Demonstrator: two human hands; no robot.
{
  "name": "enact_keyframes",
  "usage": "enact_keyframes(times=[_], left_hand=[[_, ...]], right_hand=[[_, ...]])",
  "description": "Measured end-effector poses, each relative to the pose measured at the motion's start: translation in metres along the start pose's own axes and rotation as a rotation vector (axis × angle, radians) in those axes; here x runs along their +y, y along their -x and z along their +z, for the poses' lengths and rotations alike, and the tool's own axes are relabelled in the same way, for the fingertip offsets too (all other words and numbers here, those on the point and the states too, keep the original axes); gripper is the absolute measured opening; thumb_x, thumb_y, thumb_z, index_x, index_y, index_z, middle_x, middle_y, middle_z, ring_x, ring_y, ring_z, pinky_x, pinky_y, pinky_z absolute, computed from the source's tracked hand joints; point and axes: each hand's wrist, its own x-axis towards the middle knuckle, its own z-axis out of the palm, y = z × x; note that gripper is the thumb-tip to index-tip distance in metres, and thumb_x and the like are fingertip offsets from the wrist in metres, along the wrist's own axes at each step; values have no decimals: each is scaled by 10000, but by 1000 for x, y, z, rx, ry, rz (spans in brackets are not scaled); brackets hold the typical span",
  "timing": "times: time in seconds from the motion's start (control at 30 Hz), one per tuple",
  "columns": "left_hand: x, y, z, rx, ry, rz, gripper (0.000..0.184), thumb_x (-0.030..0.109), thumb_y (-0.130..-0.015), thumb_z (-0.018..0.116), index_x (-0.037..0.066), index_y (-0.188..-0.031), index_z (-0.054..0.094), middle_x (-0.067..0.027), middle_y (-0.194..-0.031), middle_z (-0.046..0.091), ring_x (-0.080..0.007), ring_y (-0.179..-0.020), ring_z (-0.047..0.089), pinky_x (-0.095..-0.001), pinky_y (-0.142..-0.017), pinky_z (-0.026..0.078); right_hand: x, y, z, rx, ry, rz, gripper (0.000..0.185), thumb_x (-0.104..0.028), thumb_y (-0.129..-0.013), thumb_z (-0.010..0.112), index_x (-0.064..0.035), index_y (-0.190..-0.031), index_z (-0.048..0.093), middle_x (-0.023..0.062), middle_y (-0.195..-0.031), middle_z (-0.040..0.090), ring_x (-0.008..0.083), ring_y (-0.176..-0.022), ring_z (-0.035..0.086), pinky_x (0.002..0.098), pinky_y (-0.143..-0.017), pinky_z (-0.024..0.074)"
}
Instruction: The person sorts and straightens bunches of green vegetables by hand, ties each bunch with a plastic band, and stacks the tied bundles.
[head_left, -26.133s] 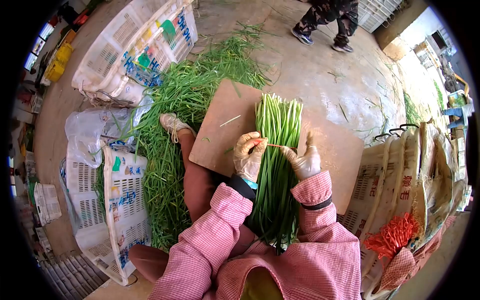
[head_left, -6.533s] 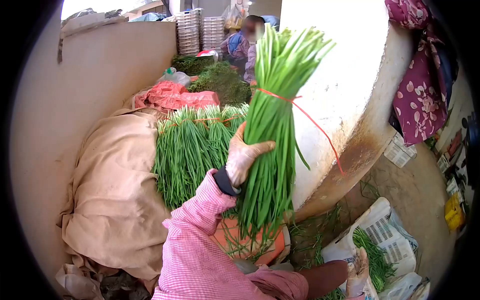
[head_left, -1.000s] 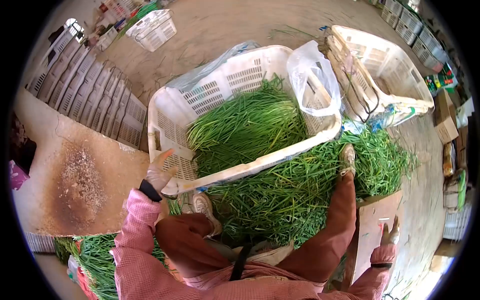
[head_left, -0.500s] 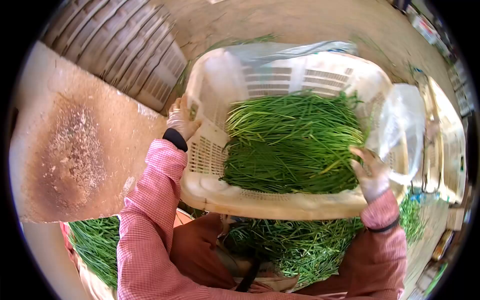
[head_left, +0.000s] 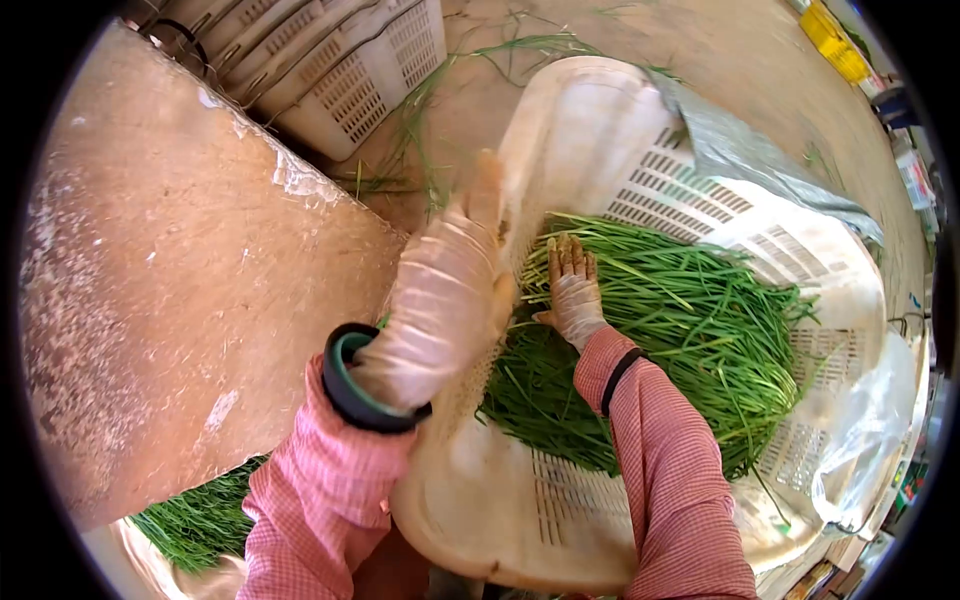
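Note:
A large pale plastic basket with slotted walls sits in front of me. In it lies a thick layer of long, thin green leaves that look like chives. My right hand, in a thin see-through glove, rests flat on the left part of the leaves, fingers stretched out. Motion blurs my left hand, also gloved; it is by the basket's left rim, its fingers apart and extended with nothing seen in them. Whether it touches the rim I cannot tell.
To the left is a worn, stained board. Stacked slotted crates stand behind it. More green leaves lie at lower left. Clear plastic hangs over the basket's right rim, and a grey sheet covers its far rim.
My right hand has moved from the right end of the leaves to their left part. My left hand looks larger and is blurred by the left rim. The basket appears turned in view.

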Motion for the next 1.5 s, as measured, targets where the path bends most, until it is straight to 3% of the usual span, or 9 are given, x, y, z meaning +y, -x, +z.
enact_keyframes(times=[0.27, 0.5, 0.6, 0.67, 0.8, 1.07, 1.27, 1.43, 1.5], left_hand=[[-9, -4, 8, 115, -105, 123, 789, 85, -641, 598, -84, -1294, 189, -204, -1084, 470, -289, -852, 550, -337, -689, 470], [-11, -4, 8, 160, -82, 165, 763, 103, -643, 586, -86, -1283, 218, -194, -1049, 490, -272, -813, 559, -329, -648, 471], [-8, -4, 8, 86, -119, 77, 750, 98, -642, 574, -95, -1277, 225, -196, -1024, 496, -278, -804, 556, -335, -646, 467], [-8, -4, 11, 100, -189, 57, 750, 86, -640, 568, -102, -1277, 219, -199, -1015, 494, -289, -803, 552, -343, -653, 464], [-13, -5, 11, 130, -52, 133, 747, 76, -647, 558, -105, -1281, 206, -208, -1025, 492, -304, -809, 550, -353, -670, 462], [-7, -2, 2, -17, -38, 5, 791, 71, -681, 580, -2, -1343, 153, -242, -1238, 377, -388, -1096, 419, -364, -911, 368], [3, -6, -3, -89, -71, -107, 864, 111, -664, 646, 52, -1359, 136, -236, -1312, 292, -381, -1191, 318, -393, -958, 321], [51, -6, 9, 12, -567, 261, 966, 352, -636, 689, -34, -1336, 147, -242, -1344, 233, -349, -1268, 192, -415, -1031, 194], [67, -13, 45, -259, -228, 257, 1005, 392, -604, 727, -89, -1301, 187, -243, -1328, 264, -316, -1251, 246, -361, -1034, 206]], right_hand=[[24, -70, 15, 203, 194, -32, 1120, -467, -567, 717, 16, -1347, 76, 179, -1358, 263, 275, -1276, 234, 435, -1038, 175], [17, -74, -2, -330, 97, -45, 558, -192, -718, 594, 45, -1193, 423, 163, -1178, 488, 242, -1105, 463, 395, -893, 394], [16, -58, 4, -92, 110, -138, 495, -163, -735, 587, 7, -1183, 461, 140, -1188, 494, 258, -1072, 494, 379, -882, 405], [11, -55, 2, -466, 121, -152, 554, -198, -739, 601, -30, -1235, 420, 139, -1245, 448, 273, -1122, 451, 355, -895, 401], [-9, -48, 4, -384, 169, -111, 741, -373, -677, 678, -51, -1269, 371, 141, -1244, 443, 232, -1110, 459, 413, -917, 358], [14, -34, -31, 21, 234, -69, 191, -257, -787, 580, -117, -914, 604, 39, -881, 616, 189, -888, 574, 377, -809, 415], [113, 25, -103, 362, -614, -14, 238, -172, -713, 617, -132, -948, 616, 67, -904, 628, 198, -834, 597, 334, -743, 470], [167, 77, -116, 690, -1299, -70, 312, 55, -668, 603, -95, -941, 610, 7, -939, 621, 110, -877, 561, 240, -808, 458], [179, 94, -118, 674, -1374, -36, 293, 49, -682, 598, -77, -947, 604, 6, -931, 618, 96, -866, 560, 227, -796, 458]])
